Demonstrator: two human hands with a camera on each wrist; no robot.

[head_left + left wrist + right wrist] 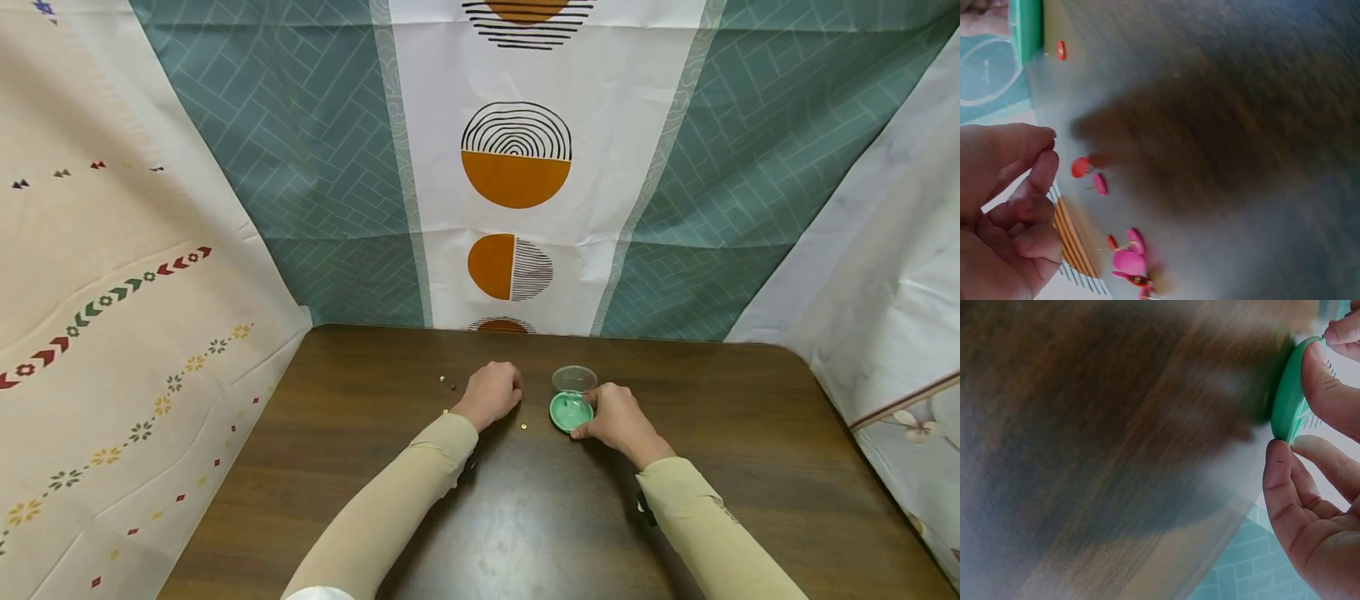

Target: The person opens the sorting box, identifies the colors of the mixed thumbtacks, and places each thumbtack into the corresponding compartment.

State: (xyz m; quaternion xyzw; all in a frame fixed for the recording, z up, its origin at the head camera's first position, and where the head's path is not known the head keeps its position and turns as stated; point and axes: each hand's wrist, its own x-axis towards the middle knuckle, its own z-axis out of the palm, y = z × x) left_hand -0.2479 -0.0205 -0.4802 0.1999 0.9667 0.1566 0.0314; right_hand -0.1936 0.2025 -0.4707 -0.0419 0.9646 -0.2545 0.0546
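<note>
In the head view a small round green container [567, 422] stands on the table with its clear lid [574, 379] swung back. My right hand [617, 421] grips its rim, thumb on one side and fingers on the other. My left hand [491, 393] hovers left of it, fingers bent, the thumb and index tips close together. Whether those tips pinch something is hidden. Around them lie several thumbtacks, tiny and gold in the head view. In the left wrist view they look red and pink, with one red thumbtack [1080, 167] below the fingertips and a cluster of thumbtacks [1129, 262] farther off.
The brown wooden table [750, 467] reaches back to a patterned curtain [517, 275]. Printed cloth [135, 333] hangs at the left, and pale cloth [885, 292] at the right. One thumbtack [523, 427] lies between the left hand and the container.
</note>
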